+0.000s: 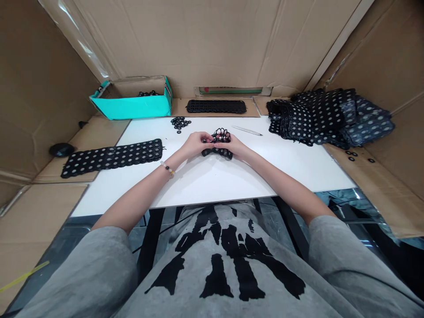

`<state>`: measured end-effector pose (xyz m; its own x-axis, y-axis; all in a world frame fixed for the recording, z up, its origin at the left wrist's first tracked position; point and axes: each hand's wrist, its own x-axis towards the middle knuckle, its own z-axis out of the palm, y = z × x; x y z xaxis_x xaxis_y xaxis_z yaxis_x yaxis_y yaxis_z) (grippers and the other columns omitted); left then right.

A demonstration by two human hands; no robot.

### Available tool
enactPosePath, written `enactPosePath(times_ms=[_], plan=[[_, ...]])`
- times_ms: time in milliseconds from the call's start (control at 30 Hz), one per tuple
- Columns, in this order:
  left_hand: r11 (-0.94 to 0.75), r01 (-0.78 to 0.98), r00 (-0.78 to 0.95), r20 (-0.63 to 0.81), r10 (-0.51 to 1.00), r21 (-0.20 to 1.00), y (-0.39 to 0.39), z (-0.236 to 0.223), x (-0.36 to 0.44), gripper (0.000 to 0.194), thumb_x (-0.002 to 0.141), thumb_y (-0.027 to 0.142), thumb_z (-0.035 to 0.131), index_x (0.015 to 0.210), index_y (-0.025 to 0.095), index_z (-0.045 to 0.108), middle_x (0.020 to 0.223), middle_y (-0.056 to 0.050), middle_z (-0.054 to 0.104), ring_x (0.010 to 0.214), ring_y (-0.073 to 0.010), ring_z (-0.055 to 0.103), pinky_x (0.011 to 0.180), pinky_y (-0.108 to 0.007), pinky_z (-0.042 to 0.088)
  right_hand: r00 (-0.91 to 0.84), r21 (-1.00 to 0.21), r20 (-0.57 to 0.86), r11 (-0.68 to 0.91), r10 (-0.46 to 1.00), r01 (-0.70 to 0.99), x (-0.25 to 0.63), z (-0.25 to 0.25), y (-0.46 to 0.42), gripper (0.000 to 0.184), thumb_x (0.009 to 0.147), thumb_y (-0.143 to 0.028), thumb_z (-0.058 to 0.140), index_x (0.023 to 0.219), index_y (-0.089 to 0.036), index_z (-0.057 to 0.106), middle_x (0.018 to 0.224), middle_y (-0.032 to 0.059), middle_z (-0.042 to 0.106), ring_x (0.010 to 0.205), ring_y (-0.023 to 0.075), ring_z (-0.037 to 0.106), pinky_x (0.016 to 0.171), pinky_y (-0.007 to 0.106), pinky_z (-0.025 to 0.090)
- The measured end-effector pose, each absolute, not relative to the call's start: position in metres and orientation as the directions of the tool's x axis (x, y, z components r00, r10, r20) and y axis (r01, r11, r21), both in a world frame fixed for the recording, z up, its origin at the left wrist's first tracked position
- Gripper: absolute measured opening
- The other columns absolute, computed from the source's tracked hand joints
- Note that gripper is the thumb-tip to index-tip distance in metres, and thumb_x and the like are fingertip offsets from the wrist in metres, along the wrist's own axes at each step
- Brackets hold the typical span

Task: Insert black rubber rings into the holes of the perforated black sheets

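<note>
Over the middle of the white table, a small black mesh piece made of linked rings (217,152) is gripped from both sides. My left hand (198,143) pinches its left edge, thumb and fingertips together. From the right, my right hand (233,145) closes on it, its thumb meeting the left one near the centre. Loose black loops stand up above the fingers at the far side of the piece. Parts of the mesh are hidden behind both hands. A white pen-like tool (247,130) lies behind my right hand.
Loose black rings (179,123) lie behind my left hand, near a turquoise box (132,108) holding more. Black dotted strips (114,157) lie left, and another black strip (216,106) at the back. Dotted mesh pieces (318,115) are piled right. Cardboard walls (198,44) surround the table (212,183).
</note>
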<state>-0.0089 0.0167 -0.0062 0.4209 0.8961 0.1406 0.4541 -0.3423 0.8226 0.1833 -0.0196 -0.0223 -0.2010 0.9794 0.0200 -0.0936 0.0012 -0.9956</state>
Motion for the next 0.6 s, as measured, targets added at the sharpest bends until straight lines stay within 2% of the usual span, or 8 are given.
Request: enactPosePath(times_ms=[133,267,433,600], plan=[[-0.266,0.402,0.429,0.076,0.900,0.876,0.0189,-0.0091,-0.0086,0.028,0.063,0.040,0.083,0.077,0.018,0.076,0.071,-0.003,0.069,0.069,-0.0178,0.059,0.071,-0.032,0.046,-0.182,-0.997,0.009,-0.005,0.983,-0.078,0.1841,-0.0246,-0.0179,0.045,0.056,-0.032,0.088,0.092,-0.021,0.063,0.092,-0.0001,0.068,0.095,0.0198,0.062,0.097,0.039,0.050],[-0.198,0.341,0.423,0.038,0.905,0.919,0.0212,-0.0119,-0.0087,0.025,0.063,0.038,0.084,0.074,0.017,0.075,0.072,-0.003,0.070,0.070,-0.0176,0.060,0.072,-0.032,0.047,-0.193,-1.000,0.016,0.011,0.981,-0.025,0.1858,-0.0277,-0.0144,0.041,0.056,-0.033,0.086,0.086,-0.021,0.060,0.085,-0.0028,0.061,0.088,0.0174,0.057,0.091,0.036,0.049],[-0.183,0.300,0.424,0.041,0.905,0.936,0.0194,-0.0121,-0.0083,0.020,0.065,0.035,0.081,0.071,0.018,0.074,0.070,-0.001,0.070,0.069,-0.0163,0.059,0.071,-0.031,0.047,-0.220,-0.998,0.053,0.062,0.974,0.033,0.1860,-0.0272,-0.0136,0.048,0.054,-0.041,0.090,0.076,-0.022,0.052,0.074,-0.0053,0.051,0.077,0.0141,0.048,0.079,0.032,0.045],[-0.184,0.304,0.418,0.042,0.907,0.935,0.0189,-0.0154,-0.0040,0.029,0.064,0.044,0.081,0.072,0.018,0.072,0.069,-0.002,0.068,0.067,-0.0168,0.056,0.067,-0.031,0.042,-0.223,-0.997,0.050,0.061,0.974,0.045,0.1840,-0.0267,-0.0136,0.053,0.055,-0.045,0.090,0.071,-0.023,0.045,0.070,-0.0054,0.049,0.073,0.0144,0.048,0.075,0.032,0.045]])
